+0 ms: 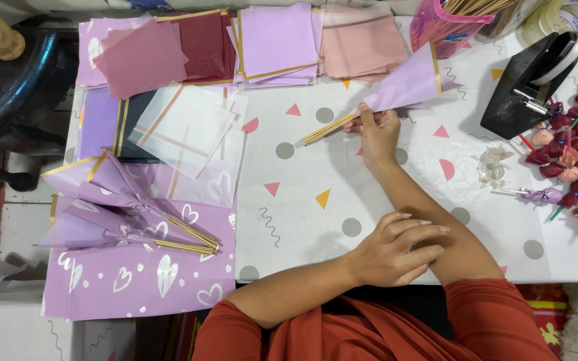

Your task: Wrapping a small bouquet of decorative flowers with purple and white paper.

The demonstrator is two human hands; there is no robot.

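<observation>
Two hands: the right hand [377, 130] pinches a lilac paper cone [406, 87] on wooden sticks [326, 129], which may unroll if that pinch slackens, while the left hand [396, 251] rests loosely curled on the right forearm.

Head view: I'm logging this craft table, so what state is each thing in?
Right hand: gripping the lilac cone where paper meets sticks.
Left hand: resting on the right forearm, holding nothing.
Lilac cone: rolled around wooden sticks, held over the table.
Finished cones: lying in a pile on heart-print paper.
Paper sheets: flat, in overlapping stacks.
Tape dispenser: loaded with a roll.
Small flowers: heaped at the table's edge.
</observation>
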